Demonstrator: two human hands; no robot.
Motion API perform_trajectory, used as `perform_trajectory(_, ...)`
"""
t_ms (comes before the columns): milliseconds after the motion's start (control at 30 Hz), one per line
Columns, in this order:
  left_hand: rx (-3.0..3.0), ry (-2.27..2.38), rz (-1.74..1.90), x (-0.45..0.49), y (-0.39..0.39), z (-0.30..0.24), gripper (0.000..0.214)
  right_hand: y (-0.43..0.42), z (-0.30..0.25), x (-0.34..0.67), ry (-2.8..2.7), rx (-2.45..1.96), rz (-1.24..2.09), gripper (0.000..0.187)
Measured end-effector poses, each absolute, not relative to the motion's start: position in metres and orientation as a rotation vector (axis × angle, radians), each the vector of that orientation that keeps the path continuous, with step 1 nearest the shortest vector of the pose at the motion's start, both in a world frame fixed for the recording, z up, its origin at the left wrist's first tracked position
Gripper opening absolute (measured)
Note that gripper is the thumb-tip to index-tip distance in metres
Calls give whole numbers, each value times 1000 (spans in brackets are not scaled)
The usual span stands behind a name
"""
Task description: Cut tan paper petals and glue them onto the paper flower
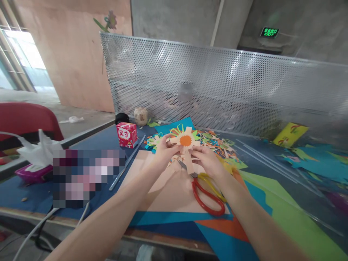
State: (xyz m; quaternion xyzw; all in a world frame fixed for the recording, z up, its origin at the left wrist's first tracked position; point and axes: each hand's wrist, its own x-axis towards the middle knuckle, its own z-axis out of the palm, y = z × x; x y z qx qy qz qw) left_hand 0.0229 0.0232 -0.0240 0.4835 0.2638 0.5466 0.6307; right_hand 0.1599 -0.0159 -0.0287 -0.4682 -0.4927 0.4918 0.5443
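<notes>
A paper flower (186, 141) with an orange centre, pale peach petal strips and green looped or pointed bits is held up between both hands. My left hand (164, 150) pinches its left side, fingers closed on the paper. On the other side, the fingers of my right hand (206, 157) grip the lower right petals. One long peach strip hangs down between the hands. Below it, scissors (208, 197) with one red and one yellow handle lie on a peach paper sheet (168, 197). Their blades are partly covered by the hanging strip.
Paper scraps (217, 143) are heaped behind my hands, before a perforated metal screen (174, 72). A red and white box (127, 135) and a tissue pack (35, 168) stand left. Green paper (293, 210), thin clear rods (268, 161) and a yellow box (290, 134) lie right.
</notes>
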Motion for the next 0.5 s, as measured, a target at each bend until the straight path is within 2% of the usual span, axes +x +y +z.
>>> perform_trajectory(500,1108,652,1272,24,25,-25,50,-14,-30,160,-1127,-1085,1171,16)
